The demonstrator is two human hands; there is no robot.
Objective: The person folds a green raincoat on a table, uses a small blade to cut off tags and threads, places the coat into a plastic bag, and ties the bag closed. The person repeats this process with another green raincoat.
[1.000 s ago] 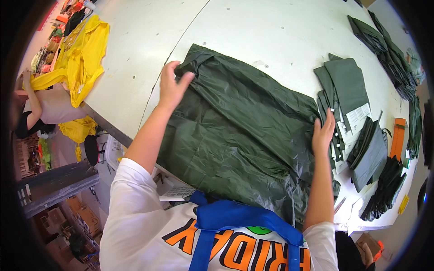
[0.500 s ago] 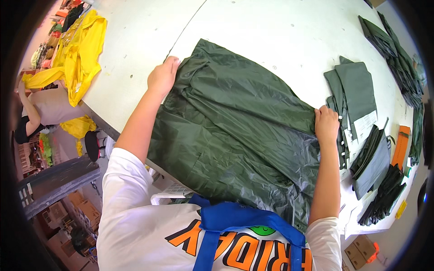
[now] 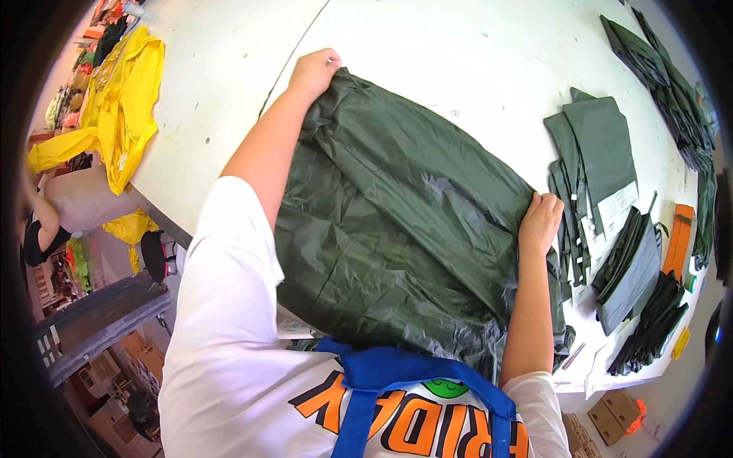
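A large sheet of dark green, shiny waterproof fabric (image 3: 397,198) is spread over the near part of the white table, creased, its lower end hanging toward my body. My left hand (image 3: 314,74) pinches its far left corner, fingers closed at the tip. My right hand (image 3: 540,221) grips the far right corner, fingers curled over the edge. Between the two hands the far edge runs down to the right in a slight bow. Whether it is a garment cannot be told from its visible side.
Folded dark green pieces (image 3: 599,145) and black-grey pieces (image 3: 630,267) lie at the right, beside an orange strip (image 3: 677,240). Yellow garments (image 3: 130,107) lie over the table's left edge, where another person's arm (image 3: 47,210) shows. The white table (image 3: 427,38) extends beyond the fabric.
My left hand has moved up and to the right, to the fabric's far left corner. My right hand has shifted slightly left and down, still holding its corner. The fabric's folds have shifted.
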